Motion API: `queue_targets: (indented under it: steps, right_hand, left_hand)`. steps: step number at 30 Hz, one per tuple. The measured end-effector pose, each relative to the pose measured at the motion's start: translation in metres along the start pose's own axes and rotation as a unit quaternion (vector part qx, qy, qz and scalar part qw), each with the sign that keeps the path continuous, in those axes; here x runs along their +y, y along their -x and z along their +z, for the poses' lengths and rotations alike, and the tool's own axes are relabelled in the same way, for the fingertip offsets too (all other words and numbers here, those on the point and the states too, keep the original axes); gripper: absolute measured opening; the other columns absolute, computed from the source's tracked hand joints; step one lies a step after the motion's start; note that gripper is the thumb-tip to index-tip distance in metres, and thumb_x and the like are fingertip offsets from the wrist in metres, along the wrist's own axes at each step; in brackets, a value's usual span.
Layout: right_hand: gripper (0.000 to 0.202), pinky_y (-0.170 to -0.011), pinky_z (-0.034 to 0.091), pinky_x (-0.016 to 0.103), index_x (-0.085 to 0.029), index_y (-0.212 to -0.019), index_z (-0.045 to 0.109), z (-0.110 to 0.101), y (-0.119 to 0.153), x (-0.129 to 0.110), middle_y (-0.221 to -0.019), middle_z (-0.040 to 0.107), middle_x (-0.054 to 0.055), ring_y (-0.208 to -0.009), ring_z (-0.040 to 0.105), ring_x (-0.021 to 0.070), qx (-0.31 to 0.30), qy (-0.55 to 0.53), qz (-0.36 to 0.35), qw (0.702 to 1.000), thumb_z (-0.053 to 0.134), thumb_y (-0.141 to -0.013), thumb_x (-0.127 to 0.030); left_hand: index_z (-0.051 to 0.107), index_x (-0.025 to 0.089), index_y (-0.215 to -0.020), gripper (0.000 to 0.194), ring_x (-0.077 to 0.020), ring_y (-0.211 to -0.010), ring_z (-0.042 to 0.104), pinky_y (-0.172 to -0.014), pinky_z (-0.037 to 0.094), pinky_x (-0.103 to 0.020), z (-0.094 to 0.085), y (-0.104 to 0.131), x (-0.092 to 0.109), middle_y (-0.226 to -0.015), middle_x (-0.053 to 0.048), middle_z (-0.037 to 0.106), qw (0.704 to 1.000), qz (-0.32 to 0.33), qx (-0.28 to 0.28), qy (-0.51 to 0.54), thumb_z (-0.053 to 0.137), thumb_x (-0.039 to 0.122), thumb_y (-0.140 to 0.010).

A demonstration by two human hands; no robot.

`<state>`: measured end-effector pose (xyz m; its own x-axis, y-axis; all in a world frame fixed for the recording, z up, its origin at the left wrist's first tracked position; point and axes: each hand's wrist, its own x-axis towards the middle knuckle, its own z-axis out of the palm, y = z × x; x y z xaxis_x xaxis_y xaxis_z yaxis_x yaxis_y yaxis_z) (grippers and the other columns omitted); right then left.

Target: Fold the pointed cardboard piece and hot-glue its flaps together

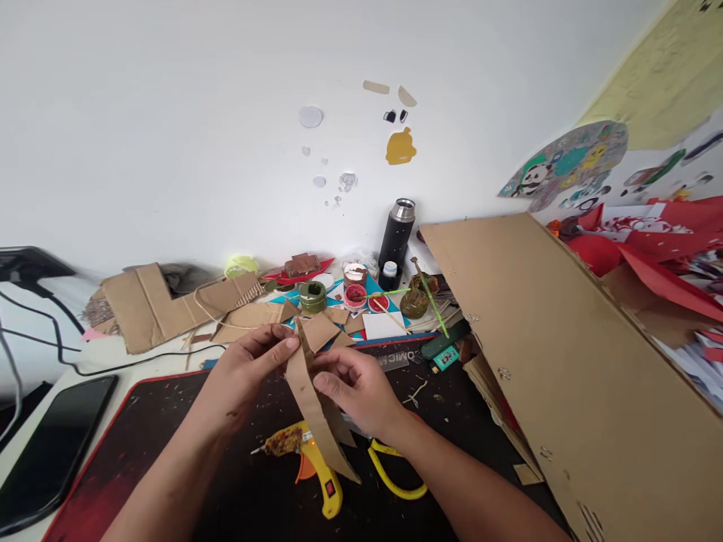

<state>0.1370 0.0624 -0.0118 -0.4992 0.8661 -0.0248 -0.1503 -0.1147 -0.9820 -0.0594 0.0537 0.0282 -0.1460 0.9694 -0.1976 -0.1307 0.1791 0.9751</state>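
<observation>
Between my two hands, a long pointed piece of cardboard (312, 406) is held up over the dark mat. My left hand (264, 358) pinches its upper end between thumb and fingers. My right hand (355, 388) grips the same cardboard from the right, thumb toward me, with some fingers hidden behind it. Beneath, a yellow hot glue gun (324, 482) lies on the mat with its stained nozzle pointing left. Just right of it are scissors with a yellow handle (402, 493), partly covered by the cardboard and my right forearm.
A large cardboard panel (570, 361) leans along the right side. Paint jars (312, 297), cardboard scraps (319, 331) and a black thermos (397, 237) crowd the back by the wall. On the left lie a phone (62, 444) and a black cable (141, 364).
</observation>
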Motion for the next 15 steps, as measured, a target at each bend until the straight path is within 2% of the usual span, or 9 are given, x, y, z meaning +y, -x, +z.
queue_targets:
  steps: [5, 7, 10, 12, 15]
  right_hand:
    - [0.041, -0.059, 0.039, 0.024, -0.019, -0.09, 0.073, 0.004, 0.005, -0.005, -0.071, 0.059, -0.004, -0.06, 0.047, 0.0097, -0.029, -0.032, -0.009, 0.999, 0.089, -0.084, -0.055]
    - [0.044, -0.052, 0.037, 0.023, -0.019, -0.086, 0.069, 0.004, 0.005, -0.006, -0.067, 0.056, -0.005, -0.052, 0.044, 0.0081, -0.032, -0.055, 0.011, 0.998, 0.088, -0.084, -0.059]
    - [0.054, -0.042, 0.03, 0.022, -0.02, -0.085, 0.066, 0.0, 0.003, -0.005, -0.06, 0.053, -0.007, -0.041, 0.037, 0.0061, -0.019, -0.086, 0.035, 0.995, 0.084, -0.083, -0.07]
    - [0.057, -0.039, 0.028, 0.022, -0.02, -0.083, 0.064, -0.003, 0.002, -0.006, -0.054, 0.049, -0.009, -0.038, 0.034, 0.0059, -0.004, -0.096, 0.041, 0.995, 0.083, -0.082, -0.074]
    - [0.058, -0.036, 0.027, 0.02, -0.021, -0.082, 0.062, -0.006, 0.0, -0.007, -0.045, 0.044, -0.012, -0.035, 0.03, 0.0061, 0.012, -0.118, 0.053, 0.992, 0.084, -0.079, -0.075]
  left_hand:
    - [0.08, 0.023, -0.086, 0.042, -0.0191, -0.082, 0.061, -0.074, 0.05, -0.027, 0.01, 0.015, 0.004, -0.086, -0.003, 0.072, 0.996, 0.048, 0.0, -0.081, 0.093, 0.062, -0.075]
    - [0.082, 0.024, -0.098, 0.044, -0.0186, -0.083, 0.062, -0.073, 0.05, -0.026, 0.013, 0.017, 0.002, -0.091, -0.003, 0.073, 0.997, 0.051, 0.005, -0.062, 0.091, 0.063, -0.078]
    - [0.081, 0.026, -0.117, 0.05, -0.015, -0.07, 0.055, -0.063, 0.047, -0.024, 0.014, 0.016, 0.0, -0.084, 0.0, 0.068, 0.998, 0.062, 0.001, -0.001, 0.086, 0.063, -0.084]
    - [0.08, 0.026, -0.12, 0.05, -0.0142, -0.067, 0.054, -0.061, 0.048, -0.024, 0.014, 0.014, -0.001, -0.081, 0.001, 0.066, 0.997, 0.072, 0.008, 0.029, 0.087, 0.061, -0.085]
    - [0.08, 0.027, -0.124, 0.054, -0.0196, -0.087, 0.067, -0.073, 0.056, -0.026, 0.013, 0.013, -0.001, -0.099, -0.004, 0.076, 0.997, 0.038, 0.016, 0.068, 0.091, 0.059, -0.081]
